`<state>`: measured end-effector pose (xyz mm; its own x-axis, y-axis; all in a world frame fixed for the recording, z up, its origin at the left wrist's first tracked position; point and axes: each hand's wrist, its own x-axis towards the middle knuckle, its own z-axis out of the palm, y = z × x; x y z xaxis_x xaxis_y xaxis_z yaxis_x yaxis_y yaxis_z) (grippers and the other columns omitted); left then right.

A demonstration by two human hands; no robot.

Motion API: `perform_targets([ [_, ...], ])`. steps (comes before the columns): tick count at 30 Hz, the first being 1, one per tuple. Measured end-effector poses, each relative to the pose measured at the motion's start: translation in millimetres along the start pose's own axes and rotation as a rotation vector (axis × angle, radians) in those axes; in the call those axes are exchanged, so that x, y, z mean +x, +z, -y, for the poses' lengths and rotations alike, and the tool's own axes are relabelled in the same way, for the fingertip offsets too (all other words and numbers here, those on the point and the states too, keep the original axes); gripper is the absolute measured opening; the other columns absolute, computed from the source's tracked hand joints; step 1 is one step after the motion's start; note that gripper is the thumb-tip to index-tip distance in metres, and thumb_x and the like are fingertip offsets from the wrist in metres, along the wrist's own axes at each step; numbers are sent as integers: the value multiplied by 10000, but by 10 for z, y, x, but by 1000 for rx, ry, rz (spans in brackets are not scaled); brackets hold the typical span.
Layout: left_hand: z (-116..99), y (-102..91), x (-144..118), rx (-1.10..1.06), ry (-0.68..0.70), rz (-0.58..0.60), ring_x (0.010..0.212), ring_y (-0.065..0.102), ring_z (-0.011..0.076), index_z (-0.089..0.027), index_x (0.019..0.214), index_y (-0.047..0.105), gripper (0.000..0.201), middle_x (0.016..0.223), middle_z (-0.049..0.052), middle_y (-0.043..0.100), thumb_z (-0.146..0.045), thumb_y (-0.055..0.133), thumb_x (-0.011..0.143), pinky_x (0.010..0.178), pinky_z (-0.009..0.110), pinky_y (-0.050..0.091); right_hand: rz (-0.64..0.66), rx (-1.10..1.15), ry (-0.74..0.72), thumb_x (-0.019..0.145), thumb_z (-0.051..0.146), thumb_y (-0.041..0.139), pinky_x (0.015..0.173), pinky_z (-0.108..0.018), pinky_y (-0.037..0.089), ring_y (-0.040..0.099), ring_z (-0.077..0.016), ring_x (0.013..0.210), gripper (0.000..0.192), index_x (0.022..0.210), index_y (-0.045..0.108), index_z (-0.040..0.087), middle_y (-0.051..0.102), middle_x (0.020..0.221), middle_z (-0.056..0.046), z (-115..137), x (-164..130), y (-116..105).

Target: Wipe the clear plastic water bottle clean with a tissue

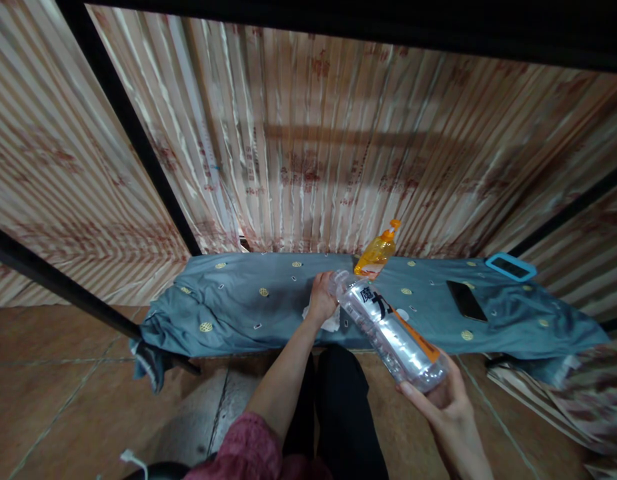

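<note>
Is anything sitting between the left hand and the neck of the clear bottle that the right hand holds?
Nothing visible does. The left hand is already at the top of the clear bottle, whose base rests in the right hand. The orange pump bottle stands behind them on the grey-blue cloth, clear of both.

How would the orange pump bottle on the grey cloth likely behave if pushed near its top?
The orange pump bottle looks tall and narrow, so it would probably tip rather than slide. It stands on soft, wrinkled grey cloth, likely an unsteady base. Its smooth plastic may be slippery.

Head-worn view, forward and downward.
</note>
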<state>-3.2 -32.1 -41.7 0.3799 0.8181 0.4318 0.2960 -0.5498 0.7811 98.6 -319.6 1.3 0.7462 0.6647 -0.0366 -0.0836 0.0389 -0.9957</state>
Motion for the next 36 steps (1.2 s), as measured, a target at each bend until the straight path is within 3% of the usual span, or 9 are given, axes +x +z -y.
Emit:
perform_targets([
  [36, 66, 71, -13, -31, -1, -29, 1180, 672, 259, -215, 1263, 682, 325, 1222, 105, 714, -316, 705, 954, 1106, 440, 562, -29, -18, -8, 533, 376, 1060, 1094, -461, 568, 688, -334, 1286, 1000, 1392, 563, 258, 715, 1379, -109, 83, -15, 74],
])
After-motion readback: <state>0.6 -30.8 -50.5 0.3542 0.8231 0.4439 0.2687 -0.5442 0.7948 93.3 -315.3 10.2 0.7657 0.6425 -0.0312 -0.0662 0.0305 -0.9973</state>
